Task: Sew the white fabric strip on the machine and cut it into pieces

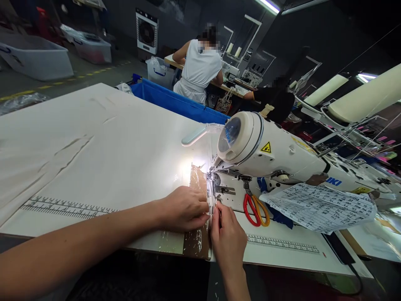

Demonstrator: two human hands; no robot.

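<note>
Your right hand point(228, 234) brings thumb and forefinger together on a narrow pale strip point(211, 205) at the needle area. Your left hand point(184, 209) has its fingers bent inward, fingertips at the left edge of the same strip; whether they pinch it or only press it, you cannot tell from this view. One strip is visible between the hands. Its long axis runs away from you, its far end pointing into the presser foot area; its material is too small to tell.

Beneath your left hand, one brown band point(197, 240) lies on the white table point(134, 125), its long axis also running from your edge toward the needle. White marks show on it.

One sewing machine point(275, 146) stands to the right, head end toward the strip. One pair of scissors point(256, 208) sits below it, one red and one orange handle toward you. One printed sheet point(319, 207) lies farther right. Two ruler scales mark the table: one left point(67, 207), one right point(282, 243). Two large thread cones point(327, 90) stand at upper right.

Beyond the table: one blue bin point(181, 100), three translucent tubs point(34, 56), and two co-workers point(200, 69), one in a white top, one in dark clothing.
</note>
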